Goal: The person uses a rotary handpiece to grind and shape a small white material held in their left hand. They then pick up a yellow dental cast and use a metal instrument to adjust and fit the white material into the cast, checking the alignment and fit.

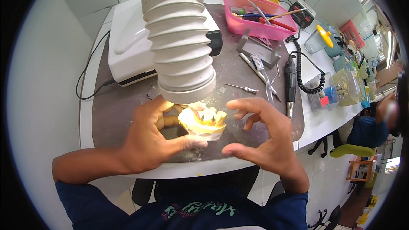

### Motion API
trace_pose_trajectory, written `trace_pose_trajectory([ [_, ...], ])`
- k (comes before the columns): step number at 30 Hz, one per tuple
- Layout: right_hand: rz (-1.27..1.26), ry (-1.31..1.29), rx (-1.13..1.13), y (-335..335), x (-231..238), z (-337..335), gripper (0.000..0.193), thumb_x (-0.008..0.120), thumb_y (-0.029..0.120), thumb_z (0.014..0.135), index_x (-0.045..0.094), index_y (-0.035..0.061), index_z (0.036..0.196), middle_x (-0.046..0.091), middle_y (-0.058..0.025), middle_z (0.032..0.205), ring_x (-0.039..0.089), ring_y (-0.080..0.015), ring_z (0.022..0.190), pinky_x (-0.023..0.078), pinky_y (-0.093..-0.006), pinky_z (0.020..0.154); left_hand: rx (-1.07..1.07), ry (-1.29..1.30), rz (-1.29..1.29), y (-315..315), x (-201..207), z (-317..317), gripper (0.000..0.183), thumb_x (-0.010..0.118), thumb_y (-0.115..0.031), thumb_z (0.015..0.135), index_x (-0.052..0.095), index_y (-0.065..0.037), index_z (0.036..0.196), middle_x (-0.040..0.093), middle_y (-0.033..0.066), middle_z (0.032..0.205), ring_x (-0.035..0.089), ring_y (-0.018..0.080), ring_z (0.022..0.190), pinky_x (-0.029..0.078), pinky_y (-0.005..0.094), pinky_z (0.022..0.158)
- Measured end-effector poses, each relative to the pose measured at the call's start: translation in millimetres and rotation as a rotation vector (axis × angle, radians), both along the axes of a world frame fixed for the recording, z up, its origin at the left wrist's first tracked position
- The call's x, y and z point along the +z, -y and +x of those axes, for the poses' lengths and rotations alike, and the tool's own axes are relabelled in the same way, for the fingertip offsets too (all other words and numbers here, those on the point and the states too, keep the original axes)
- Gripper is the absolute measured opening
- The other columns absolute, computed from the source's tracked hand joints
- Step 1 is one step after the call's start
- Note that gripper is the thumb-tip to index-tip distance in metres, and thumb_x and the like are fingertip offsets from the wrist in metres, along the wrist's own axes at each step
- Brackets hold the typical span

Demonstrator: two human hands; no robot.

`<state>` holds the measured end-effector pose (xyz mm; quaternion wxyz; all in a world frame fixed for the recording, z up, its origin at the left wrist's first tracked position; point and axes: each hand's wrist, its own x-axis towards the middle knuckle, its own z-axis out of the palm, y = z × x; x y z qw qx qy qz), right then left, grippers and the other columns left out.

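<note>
A yellow dental model (200, 124) with a pale base is brightly lit under the end of a white corrugated hose (181, 47). My left hand (155, 134) grips it from the left, thumb along the near side of the base and fingers behind. Dark spots show among its teeth. Just to the right, my right hand (264, 134) is held apart from the model, thumb and fingers spread wide in a C shape with nothing between them. The hose mouth covers part of the left fingertips.
A white machine (132, 47) stands at the back left. Behind the right hand lie a small screwdriver (243, 88), a brush (258, 66), a grey metal stand (266, 53) and a black handpiece (290, 83) with a coiled cord. A pink basket (255, 29) holds tools. Another person (366, 128) sits far right.
</note>
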<state>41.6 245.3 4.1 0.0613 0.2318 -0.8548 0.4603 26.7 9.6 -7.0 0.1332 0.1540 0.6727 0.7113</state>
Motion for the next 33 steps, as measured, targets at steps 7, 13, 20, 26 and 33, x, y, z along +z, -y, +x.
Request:
trace_pose_trajectory([
  [7, -0.025, -0.030, 0.013, 13.6, -14.6, 4.5, 0.053, 0.086, 0.016, 0.069, 0.064, 0.0023, 0.116, 0.069, -0.0095, 0.102, 0.068, -0.0187, 0.081, 0.056, -0.0286, 0.072, -0.129, -0.027, -0.063, 5.5, -3.3, 3.0, 0.051, 0.084, 0.000, 0.072, 0.058, 0.003, 0.116, 0.061, 0.0111, 0.106, 0.060, 0.0159, 0.101, 0.050, 0.0313, 0.092],
  [13, -0.065, -0.040, 0.003, 12.8, -18.1, 3.5, 0.052, 0.086, 0.014, 0.069, 0.066, 0.0012, 0.115, 0.069, -0.0118, 0.102, 0.068, -0.0183, 0.080, 0.056, -0.0286, 0.073, -0.115, -0.054, -0.013, 3.8, -5.2, 2.7, 0.047, 0.083, 0.000, 0.073, 0.060, 0.003, 0.114, 0.062, 0.0114, 0.104, 0.061, 0.0164, 0.100, 0.050, 0.0318, 0.090],
  [20, -0.044, -0.068, 0.009, 12.7, -15.4, 4.2, 0.051, 0.086, 0.014, 0.069, 0.066, 0.0000, 0.114, 0.070, -0.0134, 0.104, 0.070, -0.0190, 0.084, 0.057, -0.0289, 0.074, -0.112, -0.042, -0.001, 5.2, -7.7, 3.3, 0.045, 0.081, -0.003, 0.076, 0.063, 0.001, 0.117, 0.060, 0.0081, 0.111, 0.063, 0.0163, 0.105, 0.053, 0.0301, 0.093],
  [26, -0.030, -0.077, -0.024, 8.4, -9.1, 6.2, 0.047, 0.083, 0.012, 0.072, 0.066, -0.0010, 0.114, 0.070, -0.0130, 0.101, 0.070, -0.0187, 0.081, 0.057, -0.0280, 0.072, -0.025, 0.122, 0.119, -7.0, 3.4, 9.0, 0.045, 0.082, 0.001, 0.074, 0.061, 0.003, 0.114, 0.061, 0.0105, 0.104, 0.061, 0.0153, 0.098, 0.048, 0.0289, 0.092],
  [33, 0.228, -0.094, -0.293, -48.4, -0.6, -8.7, 0.020, 0.075, 0.010, 0.081, 0.070, 0.0024, 0.099, 0.066, -0.0078, 0.083, 0.065, -0.0199, 0.064, 0.050, -0.0275, 0.058, -0.127, -0.100, -0.053, 2.9, -5.6, 0.7, 0.042, 0.079, -0.001, 0.078, 0.062, 0.003, 0.116, 0.062, 0.0115, 0.116, 0.063, 0.0172, 0.107, 0.050, 0.0307, 0.097],
])
